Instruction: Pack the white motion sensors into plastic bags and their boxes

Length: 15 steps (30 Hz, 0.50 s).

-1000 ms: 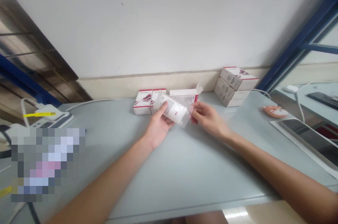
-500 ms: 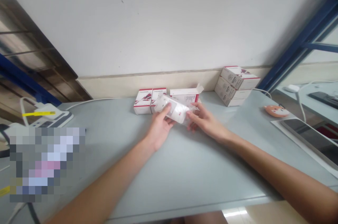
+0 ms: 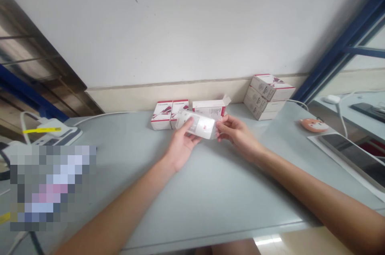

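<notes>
Nearest us, our left hand [image 3: 182, 142] and right hand [image 3: 237, 134] are close together, each pinching one end of a clear plastic bag [image 3: 212, 128] around a white device [image 3: 198, 124], held above the gray table [image 3: 216, 203]. Just behind them, two small white boxes [image 3: 161, 120] with red trim sit beside an open box [image 3: 209, 108]. Farther right, a stack of boxes [image 3: 266, 96] stands by the wall [image 3: 180, 26].
</notes>
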{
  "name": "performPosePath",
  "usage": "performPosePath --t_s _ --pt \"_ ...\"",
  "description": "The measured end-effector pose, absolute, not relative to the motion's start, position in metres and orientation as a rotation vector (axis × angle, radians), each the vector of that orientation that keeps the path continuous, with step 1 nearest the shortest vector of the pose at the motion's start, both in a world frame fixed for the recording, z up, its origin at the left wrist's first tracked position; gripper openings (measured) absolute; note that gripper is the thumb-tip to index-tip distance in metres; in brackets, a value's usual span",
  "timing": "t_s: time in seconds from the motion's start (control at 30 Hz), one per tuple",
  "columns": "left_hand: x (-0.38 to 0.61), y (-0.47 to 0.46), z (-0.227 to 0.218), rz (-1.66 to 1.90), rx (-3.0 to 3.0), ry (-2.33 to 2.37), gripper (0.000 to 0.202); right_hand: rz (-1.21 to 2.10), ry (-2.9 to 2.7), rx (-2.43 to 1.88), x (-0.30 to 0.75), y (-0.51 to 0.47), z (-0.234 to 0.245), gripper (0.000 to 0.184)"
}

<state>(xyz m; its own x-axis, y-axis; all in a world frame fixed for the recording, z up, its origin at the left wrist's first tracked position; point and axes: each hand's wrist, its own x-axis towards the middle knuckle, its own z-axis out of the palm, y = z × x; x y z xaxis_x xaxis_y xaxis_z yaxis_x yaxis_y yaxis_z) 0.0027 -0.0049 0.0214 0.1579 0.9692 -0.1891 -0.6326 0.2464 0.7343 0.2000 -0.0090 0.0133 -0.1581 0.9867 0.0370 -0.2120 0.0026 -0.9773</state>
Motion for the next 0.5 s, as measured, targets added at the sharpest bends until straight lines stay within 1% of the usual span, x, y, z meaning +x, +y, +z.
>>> performPosePath --t_s 0.1,0.3,0.43,0.5 --pt "0.003 -0.006 0.023 1.233 0.648 0.721 0.047 1.437 -1.112 -0.930 0.201 -0.007 0.013 0.038" --pt "0.001 -0.008 0.020 1.165 0.818 0.683 0.088 1.497 -0.958 -0.923 0.208 -0.004 0.013 0.035" --pt "0.001 -0.006 0.015 1.166 0.852 0.758 0.118 1.519 -0.931 -0.920 0.210 -0.003 0.013 0.033" --pt "0.001 -0.005 0.012 1.182 0.887 0.793 0.125 1.526 -0.918 -0.916 0.210 -0.003 0.015 0.034"
